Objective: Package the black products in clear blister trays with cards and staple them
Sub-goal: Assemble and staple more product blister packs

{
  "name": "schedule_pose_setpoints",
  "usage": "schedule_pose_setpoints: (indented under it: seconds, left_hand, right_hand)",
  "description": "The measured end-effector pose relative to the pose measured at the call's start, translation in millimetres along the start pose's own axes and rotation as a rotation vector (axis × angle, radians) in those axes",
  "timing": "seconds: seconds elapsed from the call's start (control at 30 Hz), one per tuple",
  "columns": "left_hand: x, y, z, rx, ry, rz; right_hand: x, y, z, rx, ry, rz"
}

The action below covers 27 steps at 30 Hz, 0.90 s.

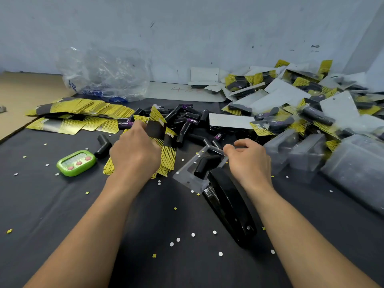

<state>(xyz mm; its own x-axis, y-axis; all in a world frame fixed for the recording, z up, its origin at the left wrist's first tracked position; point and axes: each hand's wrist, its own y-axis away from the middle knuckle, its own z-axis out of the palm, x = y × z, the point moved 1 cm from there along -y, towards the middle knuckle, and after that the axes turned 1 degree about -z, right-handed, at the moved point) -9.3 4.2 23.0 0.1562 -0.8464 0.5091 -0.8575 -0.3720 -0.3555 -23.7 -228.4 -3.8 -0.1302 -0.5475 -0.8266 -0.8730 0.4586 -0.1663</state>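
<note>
Head view: many finished packs [291,94] are heaped at the far right of the desk [62,204], so a good part of the work is judged done. Much is left. Loose products [187,119] are piled at the far middle, cards [83,109] are spread at the far left, and empty trays [301,154] are stacked at the right.

One pack is in hand. A product [204,166] is seated in a tray [182,173] near the middle, touching the far end of the stapler [228,204]. The tray's far edge is pinched by the right hand [249,163]. A card [155,127] is gripped by the left hand [135,156] and held above a small stack [168,161]. The card is not yet laid on the tray, and stapling is yet to be done.
</note>
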Motion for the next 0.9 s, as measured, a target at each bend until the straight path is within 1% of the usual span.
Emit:
schedule_pose_setpoints:
  seconds: [0.03, 0.07, 0.1, 0.13, 0.17, 0.2, 0.23, 0.27, 0.3, 0.4, 0.47, 0.53, 0.57, 0.6, 0.67, 0.7, 0.73, 0.8, 0.83, 0.9]
  left_hand:
    - [2, 2, -4, 0.075, 0.070, 0.006]
    - [4, 4, -7, 0.133, 0.187, 0.041]
    - [7, 6, -9, 0.139, 0.328, 0.088]
    - [10, 8, -10, 0.089, 0.476, 0.129]
    - [13, 9, -9, 0.018, 0.590, 0.162]
    - [16, 10, -8, -0.040, 0.650, 0.197]
    - [19, 13, -8, -0.077, 0.672, 0.233]
    - [22, 14, -8, -0.101, 0.685, 0.258]
    - [24, 15, -7, -0.131, 0.720, 0.268]
    - [26, 17, -7, -0.310, 0.966, 0.249]
    - [29, 21, -11, -0.422, 1.096, 0.264]
    - [34, 27, -12, -0.498, 1.163, 0.254]
    - [36, 30, -11, -0.488, 1.178, 0.227]
    - [38, 31, -9, -0.434, 1.190, 0.177]
    - [42, 31, -6, -0.322, 1.247, 0.014]
    - [43, 31, -6, -0.332, 1.287, -0.051]
    - [43, 31, -6, -0.381, 1.285, -0.073]
    - [39, 30, -7, -0.499, 1.127, -0.002]
    - [37, 30, -7, -0.551, 1.034, 0.042]
    - [33, 27, -10, -0.566, 0.924, 0.062]
  right_hand:
    - [-1, 1, -1, 0.028, -0.035, -0.024]
    - [-4, 2, -2, 0.058, -0.080, -0.047]
    - [-8, 4, -4, 0.065, -0.151, -0.066]
    - [-13, 4, -6, 0.029, -0.275, -0.065]
    - [-19, 4, -8, -0.076, -0.433, -0.038]
    - [-24, 6, -10, -0.221, -0.591, -0.005]
    - [-27, 7, -12, -0.354, -0.678, 0.015]
    - [-28, 8, -14, -0.457, -0.679, 0.007]
    - [-29, 9, -14, -0.522, -0.642, -0.016]
    - [-29, 11, -9, -0.626, -0.566, -0.078]
    - [-30, 13, -9, -0.627, -0.558, -0.098]
    - [-32, 15, -10, -0.626, -0.600, -0.072]
    - [-34, 16, -11, -0.620, -0.632, -0.040]
    - [-35, 18, -11, -0.594, -0.671, -0.002]
    - [-37, 18, -10, -0.468, -0.767, 0.092]
    - [-37, 16, -10, -0.384, -0.813, 0.147]
    - [-35, 15, -10, -0.308, -0.849, 0.195]
    - [-32, 14, -10, -0.204, -0.875, 0.245]
    - [-30, 14, -11, -0.183, -0.863, 0.250]
    - [-31, 15, -12, -0.213, -0.855, 0.215]
